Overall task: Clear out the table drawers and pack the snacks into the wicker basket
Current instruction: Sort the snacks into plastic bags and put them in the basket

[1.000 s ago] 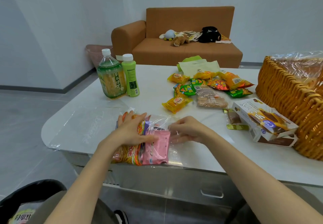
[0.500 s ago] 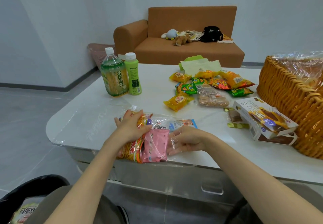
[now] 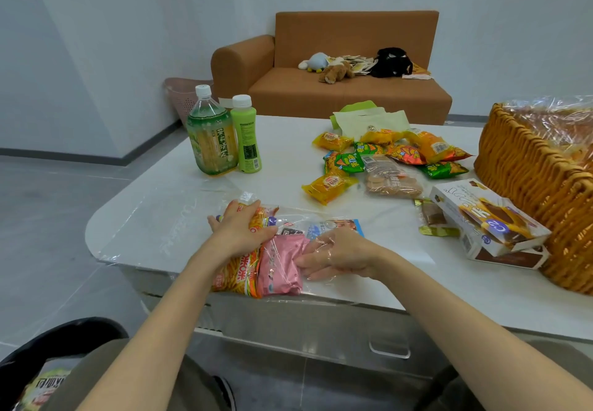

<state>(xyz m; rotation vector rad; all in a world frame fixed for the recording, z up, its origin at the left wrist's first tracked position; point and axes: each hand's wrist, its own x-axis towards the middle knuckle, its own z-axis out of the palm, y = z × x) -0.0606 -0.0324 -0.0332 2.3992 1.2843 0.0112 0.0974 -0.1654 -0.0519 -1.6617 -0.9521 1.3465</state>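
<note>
Touching packets (image 3: 279,271) at the table (image 3: 417,298) edge: left hand (image 3: 239,234), right hand (image 3: 340,255).

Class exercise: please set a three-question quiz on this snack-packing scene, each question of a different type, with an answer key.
1. True or false: the pink packet lies inside the wicker basket.
2. How many bottles stand on the table? A one, B two, C three.
3. Fill in: the left hand presses on an ____ snack pack beside the pink packet.
Key: 1 false; 2 B; 3 orange.
</note>
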